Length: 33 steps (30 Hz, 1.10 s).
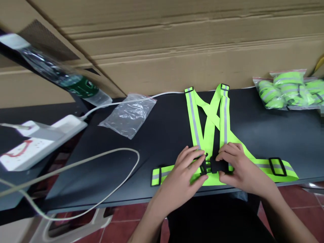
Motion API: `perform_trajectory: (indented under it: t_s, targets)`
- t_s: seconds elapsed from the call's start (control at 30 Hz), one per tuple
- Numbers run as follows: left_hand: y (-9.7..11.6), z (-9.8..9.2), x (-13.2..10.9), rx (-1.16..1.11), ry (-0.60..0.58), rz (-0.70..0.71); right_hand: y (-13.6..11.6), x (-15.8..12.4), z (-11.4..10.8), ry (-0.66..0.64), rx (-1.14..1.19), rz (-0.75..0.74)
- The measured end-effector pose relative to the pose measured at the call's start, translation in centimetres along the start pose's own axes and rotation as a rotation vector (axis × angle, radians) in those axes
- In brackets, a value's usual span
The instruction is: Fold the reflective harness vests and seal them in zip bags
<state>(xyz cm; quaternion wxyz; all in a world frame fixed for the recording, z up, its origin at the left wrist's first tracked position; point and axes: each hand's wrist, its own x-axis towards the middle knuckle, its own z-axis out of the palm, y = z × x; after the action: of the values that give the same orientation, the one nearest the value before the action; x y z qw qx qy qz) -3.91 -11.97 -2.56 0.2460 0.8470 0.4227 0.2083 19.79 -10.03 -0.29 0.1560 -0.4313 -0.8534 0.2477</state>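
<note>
Currently: neon-yellow reflective elastic harness vest lying flat on matte black counter; fingers of left hand curled, pressing strap beside buckle; fingers of right hand closed on black plastic buckle. Risk: buckle slipping from loosened fingers, strap twisting.

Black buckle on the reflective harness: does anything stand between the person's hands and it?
Nothing visible does. The left hand and right hand are on the black plastic buckle of the neon yellow reflective harness.
</note>
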Motion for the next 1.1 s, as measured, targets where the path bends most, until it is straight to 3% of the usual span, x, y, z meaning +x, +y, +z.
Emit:
perform_trajectory:
  t_s: [0.2, 0.33, 0.5, 0.63, 0.87, 1.1]
  targets:
    - [0.4, 0.0, -0.2, 0.003, 0.065, 0.081, 0.7, -1.4, -0.1, 0.080, -0.020, -0.083]
    - [0.5, -0.3, -0.2, -0.042, 0.099, 0.051, 1.2, -2.7, -0.7, 0.127, -0.066, -0.072]
    - [0.8, -1.0, -1.1, 0.052, 0.035, -0.031, 1.3, -4.9, -1.5, 0.183, -0.259, -0.059]
    - [1.4, -0.7, -1.5, 0.163, -0.006, -0.049, 1.2, -5.8, -0.5, 0.186, -0.332, -0.054]
    - [0.5, 0.0, -0.4, 0.217, -0.054, -0.001, 1.6, -4.9, 0.1, 0.158, -0.346, -0.090]
    - [-1.1, -0.7, 0.4, 0.243, 0.028, -0.050, 2.5, -1.9, -0.5, 0.126, -0.406, -0.174]
